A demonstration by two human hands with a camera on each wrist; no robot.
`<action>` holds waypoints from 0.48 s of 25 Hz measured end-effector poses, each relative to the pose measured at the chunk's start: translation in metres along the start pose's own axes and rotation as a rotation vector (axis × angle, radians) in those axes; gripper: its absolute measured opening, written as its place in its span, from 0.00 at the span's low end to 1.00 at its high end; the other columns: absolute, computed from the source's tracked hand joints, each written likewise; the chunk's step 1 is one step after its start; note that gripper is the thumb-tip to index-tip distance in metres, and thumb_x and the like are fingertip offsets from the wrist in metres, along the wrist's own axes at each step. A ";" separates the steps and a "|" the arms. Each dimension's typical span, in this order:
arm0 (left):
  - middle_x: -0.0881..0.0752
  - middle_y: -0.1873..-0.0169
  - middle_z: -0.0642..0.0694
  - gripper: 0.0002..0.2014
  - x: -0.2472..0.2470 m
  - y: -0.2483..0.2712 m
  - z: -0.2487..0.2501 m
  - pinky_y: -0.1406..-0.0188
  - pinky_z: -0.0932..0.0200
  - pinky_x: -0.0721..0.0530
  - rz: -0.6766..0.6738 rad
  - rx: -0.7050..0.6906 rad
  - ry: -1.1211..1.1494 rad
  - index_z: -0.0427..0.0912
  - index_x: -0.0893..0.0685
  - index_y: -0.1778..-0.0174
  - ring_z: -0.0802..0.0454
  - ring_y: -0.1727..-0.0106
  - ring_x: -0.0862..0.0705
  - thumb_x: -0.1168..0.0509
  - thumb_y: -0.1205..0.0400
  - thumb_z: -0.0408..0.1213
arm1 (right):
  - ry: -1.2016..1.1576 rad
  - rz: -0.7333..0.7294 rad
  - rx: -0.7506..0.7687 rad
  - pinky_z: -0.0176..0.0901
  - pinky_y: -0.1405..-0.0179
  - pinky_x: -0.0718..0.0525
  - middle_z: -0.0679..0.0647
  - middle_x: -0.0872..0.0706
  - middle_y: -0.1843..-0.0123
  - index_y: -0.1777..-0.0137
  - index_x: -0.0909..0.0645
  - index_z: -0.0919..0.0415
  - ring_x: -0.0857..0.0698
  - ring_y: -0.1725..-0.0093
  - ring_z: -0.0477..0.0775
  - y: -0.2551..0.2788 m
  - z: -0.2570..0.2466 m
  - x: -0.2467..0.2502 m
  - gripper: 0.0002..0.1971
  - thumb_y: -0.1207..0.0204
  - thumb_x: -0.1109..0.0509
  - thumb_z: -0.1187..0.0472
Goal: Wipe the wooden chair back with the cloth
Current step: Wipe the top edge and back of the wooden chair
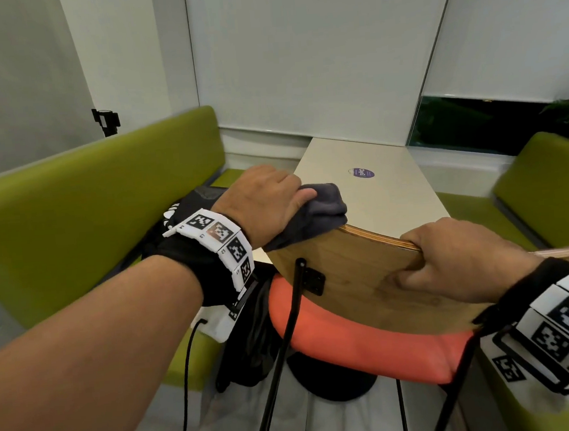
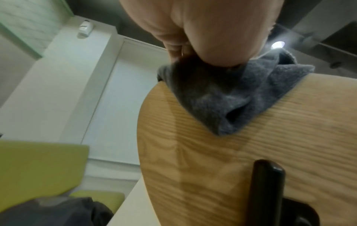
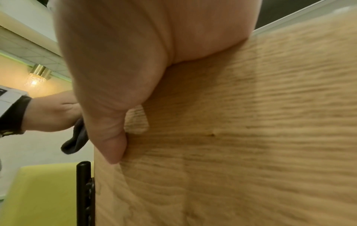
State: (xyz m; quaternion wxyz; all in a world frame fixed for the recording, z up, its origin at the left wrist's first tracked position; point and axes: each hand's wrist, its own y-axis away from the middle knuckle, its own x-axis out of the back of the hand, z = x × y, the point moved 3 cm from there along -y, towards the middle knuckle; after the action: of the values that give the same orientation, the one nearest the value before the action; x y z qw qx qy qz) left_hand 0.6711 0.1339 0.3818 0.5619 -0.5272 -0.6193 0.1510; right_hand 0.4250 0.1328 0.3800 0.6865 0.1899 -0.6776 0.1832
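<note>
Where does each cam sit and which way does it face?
Head: looks forward and down at chair back, both forearms, left hand on cloth, right hand.
Left wrist: looks up along the palm at cloth and wood.
Right wrist: along the thumb on the wood.
Shared: all show the chair back.

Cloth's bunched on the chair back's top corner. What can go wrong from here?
1. The left hand holds the grey cloth wadded, so little fabric touches the wooden chair back; the broad face may go unwiped.
2. The right hand grips the top edge; a sweep along it would likely run into those fingers.
3. Loose cloth could snag the black frame post.
</note>
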 end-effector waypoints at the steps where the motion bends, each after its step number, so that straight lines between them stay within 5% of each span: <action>1: 0.16 0.75 0.39 0.14 0.000 0.004 0.002 0.69 0.49 0.18 -0.004 -0.002 -0.011 0.36 0.18 0.67 0.38 0.73 0.16 0.41 0.19 0.36 | -0.004 -0.004 0.000 0.48 0.62 0.14 0.42 0.13 0.65 0.56 0.16 0.44 0.16 0.64 0.45 0.000 0.000 0.000 0.19 0.36 0.34 0.32; 4: 0.16 0.71 0.40 0.10 -0.003 0.011 0.012 0.60 0.47 0.24 0.040 0.094 0.029 0.37 0.19 0.63 0.39 0.68 0.17 0.43 0.19 0.34 | -0.017 -0.011 -0.011 0.49 0.60 0.13 0.43 0.13 0.65 0.57 0.16 0.45 0.15 0.63 0.46 0.000 0.001 0.002 0.17 0.36 0.33 0.34; 7: 0.18 0.67 0.40 0.15 -0.011 0.017 0.018 0.53 0.48 0.29 0.028 0.286 0.122 0.38 0.20 0.62 0.38 0.62 0.20 0.47 0.16 0.41 | -0.015 -0.019 -0.016 0.49 0.60 0.13 0.43 0.13 0.64 0.56 0.16 0.45 0.15 0.63 0.46 0.000 -0.001 0.002 0.16 0.34 0.32 0.36; 12: 0.19 0.70 0.41 0.26 -0.018 0.008 0.000 0.53 0.44 0.23 -0.240 0.567 0.247 0.40 0.22 0.72 0.39 0.62 0.22 0.53 0.19 0.54 | -0.040 -0.015 -0.011 0.49 0.59 0.12 0.43 0.12 0.62 0.52 0.15 0.45 0.15 0.62 0.46 0.000 -0.003 0.001 0.18 0.33 0.32 0.35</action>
State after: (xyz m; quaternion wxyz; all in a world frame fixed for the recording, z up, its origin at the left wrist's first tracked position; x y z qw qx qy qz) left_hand 0.6717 0.1220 0.3656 0.7707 -0.2877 -0.5375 0.1851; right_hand 0.4277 0.1341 0.3811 0.6750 0.1950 -0.6908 0.1706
